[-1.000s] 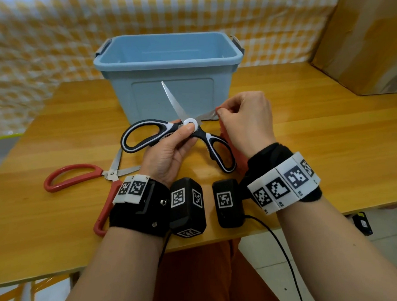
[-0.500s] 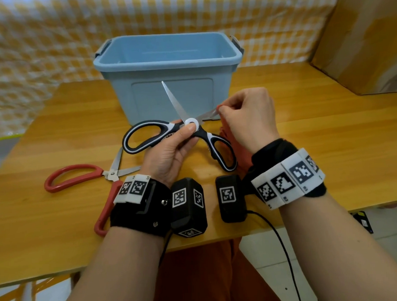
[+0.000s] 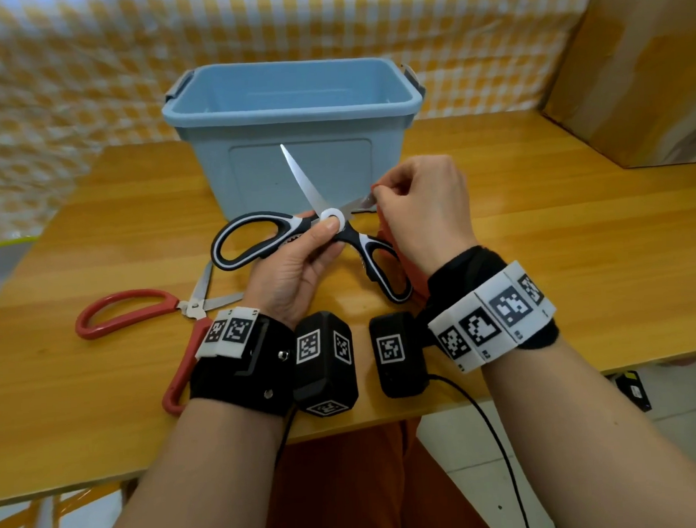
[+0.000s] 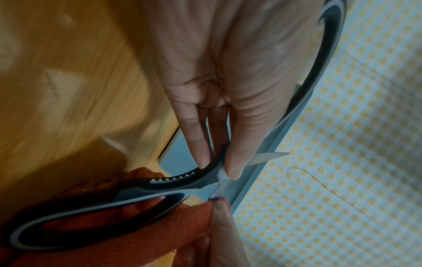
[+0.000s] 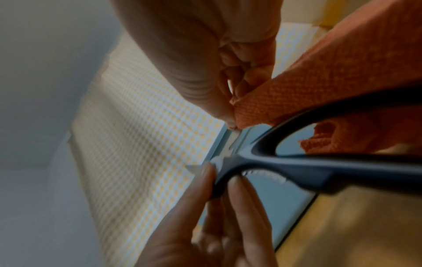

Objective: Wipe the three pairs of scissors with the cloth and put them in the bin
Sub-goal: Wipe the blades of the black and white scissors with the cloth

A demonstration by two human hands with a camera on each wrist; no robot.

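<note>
Scissors with red plastic handles (image 3: 141, 312) lie flat on the glossy wooden table (image 3: 557, 254) at the left, their looped grips toward the person and the left edge, their short steel blades angled toward the bin and partly hidden behind the left wrist. Next to the right, the left hand (image 3: 295, 270) holds the black-and-white scissors (image 3: 297, 238) above the table in front of the bin, thumb pressed on the round white pivot and fingers curled behind it. This pair is wide open: its smooth oval handles, black rubber edged in white, spread to the left and toward the person, and toothed metal ridges show inside the grips. One slim, slightly curved blade points up and away, crossing the bin's front wall; the other points right, so the pair's long axis runs across the table. The right hand (image 3: 423, 204) pinches an orange cloth (image 5: 331, 75), coarse and waffle-textured, around that right-pointing blade, covering its tip; the rest of the cloth hangs under the palm. Behind both hands stands the pale blue plastic bin (image 3: 291, 106), rectangular, with a thick rolled rim and grey latches at its ends.
</note>
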